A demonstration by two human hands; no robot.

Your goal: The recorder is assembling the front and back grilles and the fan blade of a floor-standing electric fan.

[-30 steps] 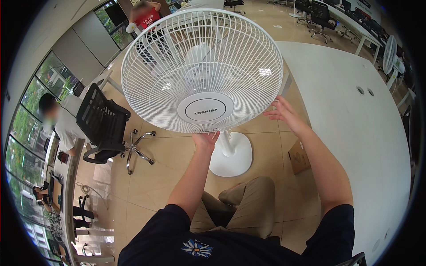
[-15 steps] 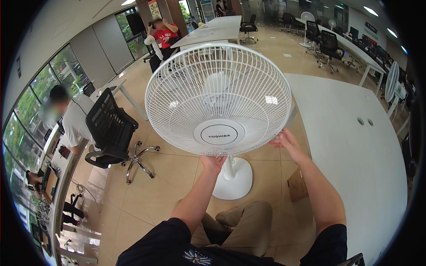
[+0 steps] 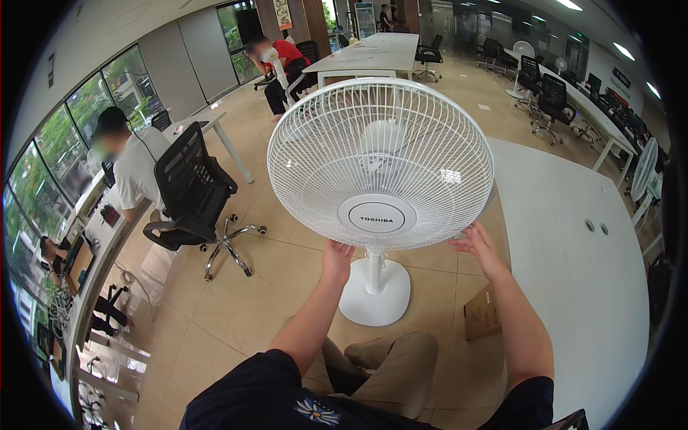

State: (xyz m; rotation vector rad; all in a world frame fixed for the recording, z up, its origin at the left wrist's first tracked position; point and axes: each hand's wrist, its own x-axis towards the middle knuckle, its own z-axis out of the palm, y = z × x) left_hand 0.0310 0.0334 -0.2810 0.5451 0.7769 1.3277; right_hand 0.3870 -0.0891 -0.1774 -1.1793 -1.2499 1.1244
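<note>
A white pedestal fan point(image 3: 374, 266) stands upright on the floor before me, its round base point(image 3: 376, 301) flat on the tiles. Its wire grille point(image 3: 430, 186) is tilted upward, with a round white cap point(image 3: 377, 214) at the centre. Just left of the pole, my left hand point(image 3: 337, 259) reaches up under the grille's lower rim; its fingers look stretched out, their tips partly hidden behind the wires. My right hand point(image 3: 479, 249) is at the grille's lower right edge, fingers spread. Whether either hand presses on the grille I cannot tell.
A long white table point(image 3: 566, 287) runs along my right, with a cardboard box point(image 3: 482, 315) on the floor beside it. To the left stands a black office chair point(image 3: 193, 186) behind a seated person point(image 3: 140, 161). Farther off, a person in red point(image 3: 287, 57) sits near another table point(image 3: 373, 54).
My left hand has shifted from beneath the rim to the pole's left side, fingers more upright. The right hand is slightly lower. The whole view has turned a little; the person in red has bent forward.
</note>
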